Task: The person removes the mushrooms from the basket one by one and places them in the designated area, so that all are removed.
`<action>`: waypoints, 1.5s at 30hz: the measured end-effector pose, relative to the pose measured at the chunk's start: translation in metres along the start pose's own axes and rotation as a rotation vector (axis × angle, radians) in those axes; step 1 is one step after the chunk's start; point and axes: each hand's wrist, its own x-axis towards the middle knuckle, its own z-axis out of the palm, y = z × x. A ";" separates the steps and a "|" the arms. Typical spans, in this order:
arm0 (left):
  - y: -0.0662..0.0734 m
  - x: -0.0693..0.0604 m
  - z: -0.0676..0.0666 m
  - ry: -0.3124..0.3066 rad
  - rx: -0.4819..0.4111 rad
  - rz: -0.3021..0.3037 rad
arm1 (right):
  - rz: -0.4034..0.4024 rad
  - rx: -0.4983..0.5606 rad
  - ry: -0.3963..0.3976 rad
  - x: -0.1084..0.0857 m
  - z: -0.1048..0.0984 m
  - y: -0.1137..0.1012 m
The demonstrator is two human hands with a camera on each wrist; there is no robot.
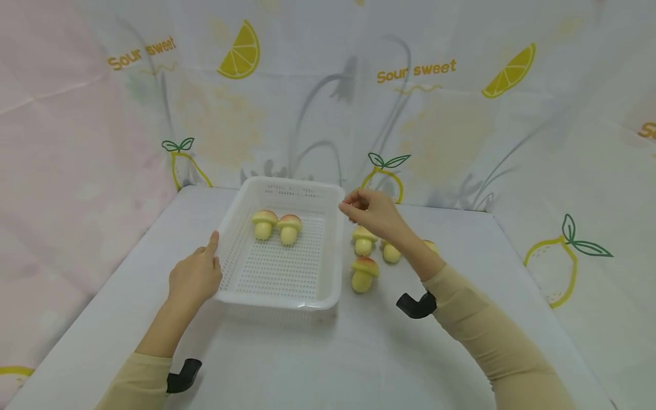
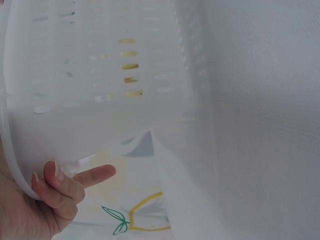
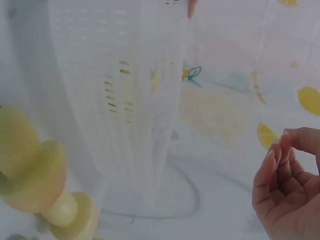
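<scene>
A white plastic basket [image 1: 279, 302] with two toy mushrooms [image 1: 289, 230] lying in it stands on the table. My left hand [image 1: 196, 275] grips its left rim, index finger extended; in the left wrist view the other fingers of that hand [image 2: 60, 197] curl at the basket's edge [image 2: 75, 127]. Above the basket's right rim is my right hand [image 1: 376, 213], fingers bent, thumb and fingertips together. The right wrist view shows nothing held in that hand [image 3: 290, 185], apart from the basket wall [image 3: 95, 85].
Several more mushrooms [image 1: 363, 275] sit on the table to the right of the basket, some partly behind my right forearm; a few also show in the right wrist view [image 3: 37, 180]. A lemon-patterned cloth [image 1: 307, 85] hangs behind the white table [image 1: 307, 364].
</scene>
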 end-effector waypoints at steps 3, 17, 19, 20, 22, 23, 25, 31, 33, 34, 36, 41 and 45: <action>0.000 0.000 0.000 0.000 0.000 -0.005 | 0.005 0.026 -0.010 0.005 0.004 -0.006; 0.001 0.000 -0.001 -0.004 -0.001 -0.014 | -0.070 0.199 -0.017 0.041 0.039 -0.035; 0.001 0.000 -0.001 -0.004 -0.003 -0.011 | -0.094 0.232 -0.016 0.048 0.047 -0.038; 0.001 0.000 -0.001 -0.004 -0.001 -0.013 | -0.103 0.250 -0.018 0.051 0.051 -0.039; 0.001 0.000 -0.001 -0.008 -0.001 -0.017 | -0.110 0.276 -0.021 0.057 0.059 -0.041; 0.002 0.001 -0.001 -0.011 0.000 -0.020 | -0.108 0.289 -0.024 0.059 0.062 -0.042; 0.002 0.001 -0.001 -0.016 0.004 -0.030 | -0.102 0.310 -0.024 0.065 0.069 -0.044; 0.003 -0.001 -0.001 -0.038 -0.015 -0.049 | -0.114 0.336 0.000 0.080 0.087 -0.043; 0.003 -0.002 0.000 -0.035 -0.026 -0.040 | -0.115 0.334 0.013 0.085 0.092 -0.041; 0.002 -0.002 0.000 -0.031 -0.031 -0.036 | -0.116 0.329 0.020 0.087 0.096 -0.039; 0.002 -0.003 0.001 -0.016 -0.032 -0.020 | -0.121 0.319 0.037 0.092 0.102 -0.034; 0.002 -0.005 0.001 0.011 -0.031 -0.001 | -0.103 0.258 0.092 0.101 0.116 -0.022; 0.003 -0.005 -0.001 0.019 -0.033 0.003 | -0.054 0.180 0.124 0.105 0.124 -0.012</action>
